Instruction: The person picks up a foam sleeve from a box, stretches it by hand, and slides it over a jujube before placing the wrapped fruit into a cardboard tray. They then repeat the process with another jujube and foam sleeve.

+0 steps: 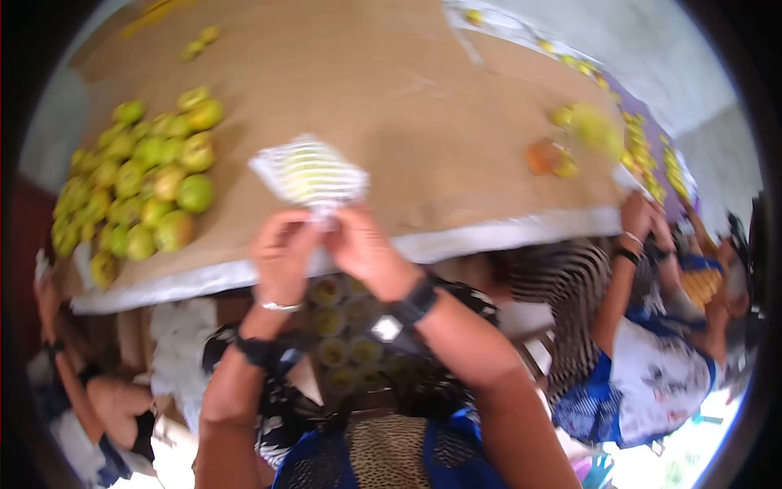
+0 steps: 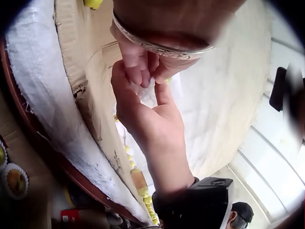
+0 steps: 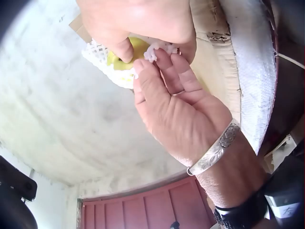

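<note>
A yellow-green fruit sits in a white foam net, held above the cardboard-covered table. My left hand, with a silver bracelet, pinches the bunched near end of the net between thumb and fingers. Beside it my right hand grips the same end from the other side. In the right wrist view, the right thumb presses on the fruit, where the net leaves it bare. The left wrist view shows the two hands meeting fingertip to fingertip, with most of the fruit hidden behind them.
A large pile of yellow-green fruit lies on the left of the cardboard. A smaller group is at the right. Below the table edge, a box holds several netted fruits. People stand at both sides; another person's hands are at the right edge.
</note>
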`<state>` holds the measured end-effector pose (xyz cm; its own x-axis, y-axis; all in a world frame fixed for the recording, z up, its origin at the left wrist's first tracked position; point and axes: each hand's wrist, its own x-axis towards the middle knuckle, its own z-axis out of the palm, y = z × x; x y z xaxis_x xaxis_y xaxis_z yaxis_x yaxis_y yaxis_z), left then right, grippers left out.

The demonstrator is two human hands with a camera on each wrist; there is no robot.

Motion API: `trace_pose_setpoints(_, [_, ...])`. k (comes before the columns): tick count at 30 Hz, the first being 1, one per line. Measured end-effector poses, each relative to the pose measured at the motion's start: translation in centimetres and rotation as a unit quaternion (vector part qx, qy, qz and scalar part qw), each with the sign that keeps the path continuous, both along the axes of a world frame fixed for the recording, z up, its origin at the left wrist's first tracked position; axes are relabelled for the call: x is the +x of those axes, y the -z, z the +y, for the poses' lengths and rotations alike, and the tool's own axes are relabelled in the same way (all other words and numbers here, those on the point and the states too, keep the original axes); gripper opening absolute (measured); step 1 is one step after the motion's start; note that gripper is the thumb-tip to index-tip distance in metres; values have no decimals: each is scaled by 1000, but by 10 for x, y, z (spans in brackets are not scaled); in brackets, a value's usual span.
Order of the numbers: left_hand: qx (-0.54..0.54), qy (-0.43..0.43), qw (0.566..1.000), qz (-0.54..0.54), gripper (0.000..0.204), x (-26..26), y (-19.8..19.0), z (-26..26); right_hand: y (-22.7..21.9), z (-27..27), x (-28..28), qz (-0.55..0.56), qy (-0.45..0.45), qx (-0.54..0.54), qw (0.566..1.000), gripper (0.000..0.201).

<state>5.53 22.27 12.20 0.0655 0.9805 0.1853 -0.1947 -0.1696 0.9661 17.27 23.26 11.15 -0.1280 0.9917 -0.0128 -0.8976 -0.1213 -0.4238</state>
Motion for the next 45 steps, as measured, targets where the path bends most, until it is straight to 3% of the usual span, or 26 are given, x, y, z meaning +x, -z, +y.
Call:
trace_pose_setpoints(2, [37,-26,997,55,9,-5,-2,2,5,1,-4,33,-9,-9,999,35])
trace_pose_setpoints(5, [66,-22,998,6,12,-5,4,7,-4,5,-3,50,-15,-16,998,41])
trace_pose_setpoints(9, [59,24,997,50,14,-9,13,10,-8,4,-1,37,2,18,999,44])
trace_pose_setpoints(12, [25,69,995,67,11,-17,-8,5,-18,2,4,44,11,3,999,43])
trace_pose_setpoints(14, [167,-10,979,121,13,-40,-2,17,-11,7,8,-1,17,21,1000,42])
trace_pose_setpoints(15, [174,-74,975,120,23,-59,10,34,-9,8,13,-24,21,28,999,42])
trace_pose_setpoints(17, [91,-182,978,50,35,-31,-35,33,-17,5,17,-81,-10,17,996,41])
trace_pose_setpoints(20, [106,-50,991,57,46,-31,-42,38,-13,0,9,-131,-53,30,989,43])
trace_pose_setpoints(22, [14,85,996,-22,48,-38,-31,42,-17,-6,7,-165,-73,23,983,44])
trace_pose_setpoints(24, [-51,190,974,-115,46,-56,-10,51,-13,-7,2,-159,-92,12,983,45])
trace_pose_setpoints(30, [-67,85,992,-70,39,-48,-12,49,9,-1,-9,-100,-103,-21,989,47])
trace_pose_setpoints(33, [-70,136,985,-75,37,-46,-12,49,11,-1,-9,-132,-96,-27,986,43])
trace_pose_setpoints(36, [-85,76,983,-145,36,-26,-14,41,1,-5,-9,-177,-51,16,983,35])
trace_pose_setpoints(39, [-54,89,987,-119,37,-38,12,43,-22,-13,-5,-200,-37,-6,979,32])
trace_pose_setpoints(42, [-103,50,988,-104,40,-52,31,50,-9,-9,-9,-270,-25,19,962,33])
trace_pose_setpoints(45, [-165,99,960,-201,43,-29,-3,36,-27,-17,0,-298,-19,-14,954,34])
